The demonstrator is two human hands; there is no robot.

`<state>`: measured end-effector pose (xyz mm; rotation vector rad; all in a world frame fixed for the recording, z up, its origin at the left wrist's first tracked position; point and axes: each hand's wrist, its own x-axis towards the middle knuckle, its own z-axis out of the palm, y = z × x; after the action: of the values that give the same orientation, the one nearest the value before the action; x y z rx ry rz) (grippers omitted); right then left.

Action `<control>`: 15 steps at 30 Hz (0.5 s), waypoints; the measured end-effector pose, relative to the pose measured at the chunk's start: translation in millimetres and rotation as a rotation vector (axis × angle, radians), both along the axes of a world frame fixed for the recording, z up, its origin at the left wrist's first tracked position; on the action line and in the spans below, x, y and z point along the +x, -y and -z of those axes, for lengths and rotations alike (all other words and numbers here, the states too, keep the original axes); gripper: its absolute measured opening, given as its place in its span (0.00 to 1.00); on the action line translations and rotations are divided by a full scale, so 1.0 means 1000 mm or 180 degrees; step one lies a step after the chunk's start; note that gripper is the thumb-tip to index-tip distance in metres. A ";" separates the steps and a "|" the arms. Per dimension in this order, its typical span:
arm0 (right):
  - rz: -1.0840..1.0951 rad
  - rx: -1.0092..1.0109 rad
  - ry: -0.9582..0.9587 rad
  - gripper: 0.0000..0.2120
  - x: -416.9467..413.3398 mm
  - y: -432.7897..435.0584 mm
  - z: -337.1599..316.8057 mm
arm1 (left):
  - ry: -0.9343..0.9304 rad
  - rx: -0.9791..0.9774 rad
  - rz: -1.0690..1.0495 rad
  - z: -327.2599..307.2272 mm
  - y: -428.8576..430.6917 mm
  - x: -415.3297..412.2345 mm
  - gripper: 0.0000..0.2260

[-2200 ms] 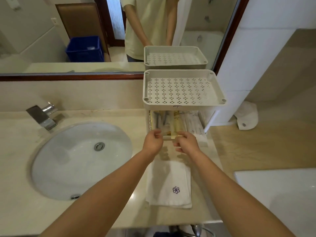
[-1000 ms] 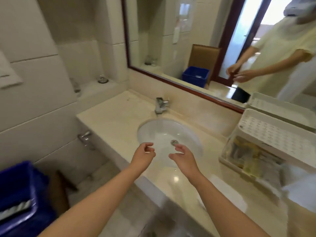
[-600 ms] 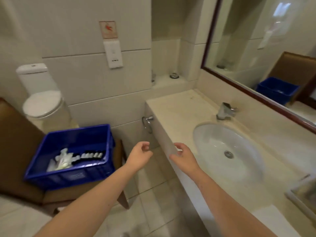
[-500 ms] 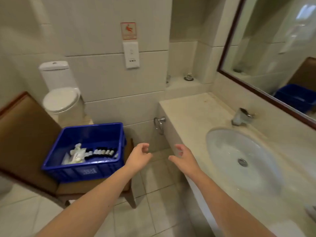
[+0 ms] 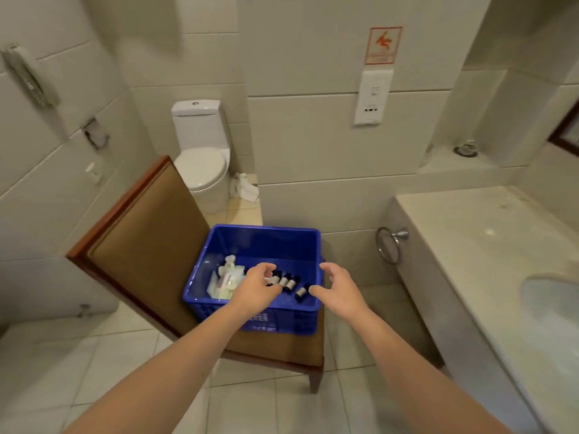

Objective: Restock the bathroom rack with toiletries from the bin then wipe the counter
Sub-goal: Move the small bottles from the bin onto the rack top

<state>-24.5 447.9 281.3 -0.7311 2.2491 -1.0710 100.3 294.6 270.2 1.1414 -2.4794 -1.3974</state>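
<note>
A blue plastic bin [image 5: 266,242] stands on the seat of a brown chair [image 5: 147,233]. Inside it lie several small dark bottles [image 5: 289,283] in a row and a pile of white packets [image 5: 225,278] at the left. My left hand [image 5: 255,289] hovers over the bin's front half, fingers apart and curled, holding nothing. My right hand [image 5: 340,288] is above the bin's right rim, open and empty too. The beige counter [image 5: 488,245] with its sink [image 5: 551,311] runs along the right. The rack is out of view.
A white toilet [image 5: 202,155] stands behind the chair, with crumpled white paper [image 5: 246,187] on the floor beside it. A chrome towel ring [image 5: 390,244] hangs on the counter's end panel. Tiled floor lies in front of the chair.
My view has swung left from the rack and counter to the bin. Both empty hands have travelled with it and now reach over the bin.
</note>
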 end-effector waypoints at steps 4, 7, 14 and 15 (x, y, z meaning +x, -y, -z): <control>-0.0093 0.0089 0.0038 0.30 0.012 0.053 0.013 | 0.0063 0.0012 0.0016 0.008 0.050 0.015 0.23; -0.0159 0.0276 0.0042 0.30 0.019 0.080 0.023 | 0.0126 0.0087 -0.0024 0.019 0.078 0.028 0.23; -0.0393 0.0567 0.0150 0.30 0.015 0.120 0.048 | 0.0264 0.0440 -0.0273 0.050 0.117 0.040 0.22; -0.0408 0.0604 0.0198 0.30 0.011 0.126 0.052 | 0.0281 0.0462 -0.0292 0.054 0.121 0.039 0.22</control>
<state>-13.1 321.9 229.7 -0.7396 2.1826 -0.7969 139.1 173.4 216.0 1.3546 -2.3811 -1.5552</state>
